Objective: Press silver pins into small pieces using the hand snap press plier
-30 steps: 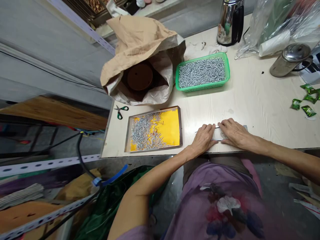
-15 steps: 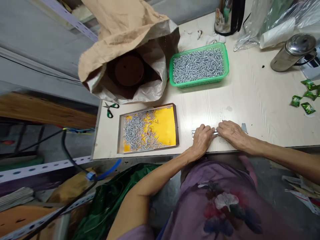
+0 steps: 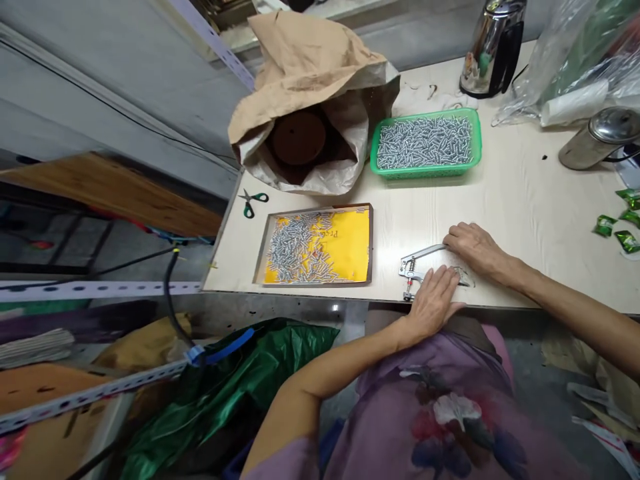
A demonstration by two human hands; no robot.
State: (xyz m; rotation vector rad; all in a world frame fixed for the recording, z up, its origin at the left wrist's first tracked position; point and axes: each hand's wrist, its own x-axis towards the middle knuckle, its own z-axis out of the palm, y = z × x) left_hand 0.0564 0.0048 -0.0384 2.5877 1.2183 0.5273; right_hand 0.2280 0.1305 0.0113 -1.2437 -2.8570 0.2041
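A pair of metal spring-loaded pliers lies near the table's front edge, its two handles spread apart. Its head, with a spring and a small red part, points left. My right hand has its fingers closed round the end of the upper handle. Across the lower handle lies my left hand, fingers stretched out flat and thumb apart, hiding part of the tool. A small grey piece is on the table just right of the left fingertips. Left of the pliers is a shallow tray with many small metal screw-like pieces on a yellow base.
A green basket full of similar metal pieces stands behind. An open paper sack with a round brown object inside is at the back left. Scissors lie by the left edge. A kettle, a metal jug and green wrapped sweets are right.
The pliers' handles have opened apart. My right hand has moved up with the upper handle, and my left hand has shifted right and flattened. The view has shifted too.
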